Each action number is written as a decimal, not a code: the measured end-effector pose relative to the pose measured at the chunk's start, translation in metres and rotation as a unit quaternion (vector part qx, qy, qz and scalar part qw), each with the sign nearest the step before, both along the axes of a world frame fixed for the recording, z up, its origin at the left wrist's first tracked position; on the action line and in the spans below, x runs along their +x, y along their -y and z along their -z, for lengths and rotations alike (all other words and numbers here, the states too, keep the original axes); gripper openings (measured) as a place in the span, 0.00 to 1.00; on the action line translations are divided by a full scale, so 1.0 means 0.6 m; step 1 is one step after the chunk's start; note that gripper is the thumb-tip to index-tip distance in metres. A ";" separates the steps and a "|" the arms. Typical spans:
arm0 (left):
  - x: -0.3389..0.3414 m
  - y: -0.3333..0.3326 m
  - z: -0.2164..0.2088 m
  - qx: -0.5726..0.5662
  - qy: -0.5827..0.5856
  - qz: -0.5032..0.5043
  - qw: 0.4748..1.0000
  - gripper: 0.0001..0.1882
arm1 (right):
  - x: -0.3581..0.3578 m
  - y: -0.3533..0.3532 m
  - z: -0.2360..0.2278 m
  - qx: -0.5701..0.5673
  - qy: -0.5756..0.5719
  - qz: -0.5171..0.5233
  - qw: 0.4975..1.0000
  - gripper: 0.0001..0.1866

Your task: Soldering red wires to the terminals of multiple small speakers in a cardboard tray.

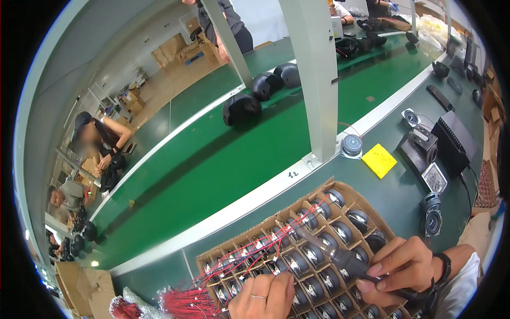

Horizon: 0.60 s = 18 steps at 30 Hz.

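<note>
A cardboard box (383, 222) split into cells by card dividers stands before me, its cells filled with small round black speakers (340, 232). My right hand (401, 266) grips the dark handle of a soldering iron (348, 261); its thin tip points up and left over the cells. Over the near part of the box, my left hand (263, 296) has its fingers curled down among the speakers. Whatever those fingers pinch, if anything, is hidden. Red wires (281, 234) with white ends lie across the box top, left of the iron.
Bundles of red wires (188, 302) lie left of the box. Beyond run a green conveyor belt (223, 159) with black helmet-like shells (241, 109) and a white post (313, 80). A yellow sponge (379, 161), loose speakers (433, 220) and a black device (454, 142) sit at right. Other people work across the belt.
</note>
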<state>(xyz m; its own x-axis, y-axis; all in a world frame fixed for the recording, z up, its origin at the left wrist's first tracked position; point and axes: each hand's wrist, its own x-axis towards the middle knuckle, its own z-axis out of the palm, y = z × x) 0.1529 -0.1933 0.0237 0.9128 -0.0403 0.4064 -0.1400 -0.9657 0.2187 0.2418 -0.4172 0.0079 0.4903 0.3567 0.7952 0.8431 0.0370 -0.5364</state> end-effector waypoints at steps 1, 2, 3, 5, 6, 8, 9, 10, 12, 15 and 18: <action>0.000 0.000 0.000 0.004 0.000 -0.002 1.000 0.09 | 0.002 0.000 0.001 -0.001 -0.004 -0.002 1.000 0.19; 0.001 0.000 0.000 0.007 -0.001 -0.003 1.000 0.09 | 0.004 0.000 0.002 0.000 -0.004 -0.008 1.000 0.19; 0.001 0.000 0.000 0.004 -0.004 -0.002 1.000 0.09 | 0.003 0.002 0.002 -0.001 -0.005 -0.010 1.000 0.18; 0.002 0.000 0.000 0.004 -0.002 0.001 1.000 0.10 | 0.002 0.003 -0.001 -0.002 -0.010 -0.010 1.000 0.18; 0.003 -0.001 0.000 0.003 -0.005 -0.001 1.000 0.10 | 0.003 0.001 0.000 0.002 -0.013 -0.014 1.000 0.18; 0.002 -0.002 -0.001 -0.002 -0.009 0.000 1.000 0.09 | 0.004 -0.001 0.005 0.007 -0.018 -0.024 1.000 0.18; 0.002 -0.002 -0.001 -0.004 -0.010 0.001 1.000 0.09 | 0.004 -0.001 0.005 0.012 -0.018 -0.029 0.999 0.18; 0.003 -0.002 -0.001 -0.005 -0.009 0.001 1.000 0.09 | 0.004 0.000 0.004 0.011 -0.018 -0.027 0.999 0.18; 0.003 -0.002 -0.001 -0.006 -0.009 0.001 1.000 0.09 | 0.005 -0.001 0.002 0.013 -0.016 -0.033 0.999 0.18; 0.003 -0.003 -0.001 -0.013 -0.008 0.005 1.000 0.09 | 0.003 0.001 0.002 0.010 -0.019 -0.032 0.999 0.18; 0.003 -0.004 -0.001 -0.011 -0.011 0.007 1.000 0.09 | 0.005 0.004 0.003 0.001 -0.015 -0.040 0.999 0.18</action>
